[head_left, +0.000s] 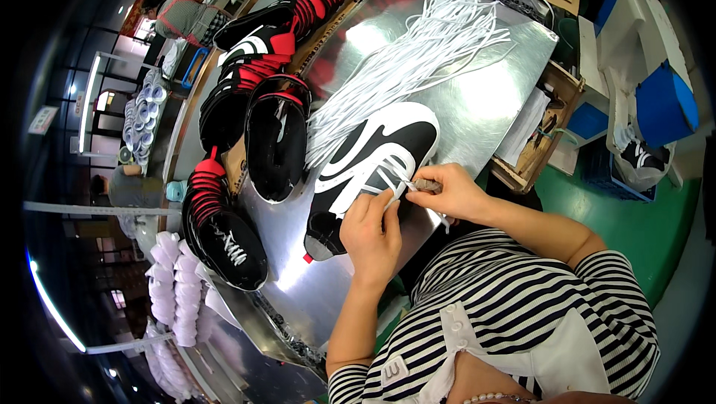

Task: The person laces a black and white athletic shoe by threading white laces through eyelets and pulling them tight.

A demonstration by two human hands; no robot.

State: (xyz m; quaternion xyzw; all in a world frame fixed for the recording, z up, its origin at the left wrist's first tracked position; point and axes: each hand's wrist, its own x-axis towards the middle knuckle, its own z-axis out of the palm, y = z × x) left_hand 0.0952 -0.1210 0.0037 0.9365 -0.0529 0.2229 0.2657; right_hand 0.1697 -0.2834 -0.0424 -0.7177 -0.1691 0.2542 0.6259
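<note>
A black and white shoe upper lies flat on the shiny metal worktable. My left hand pinches a white lace at the upper's near edge. My right hand grips a small tool and the same lace beside the eyelets. A bundle of loose white laces fans out just behind the upper.
Several black and red shoe uppers are stacked along the table's left side. White shoe forms pile up at lower left. A wooden tray with papers sits right of the table. Blue and white machines stand far right. Other people work at the back left.
</note>
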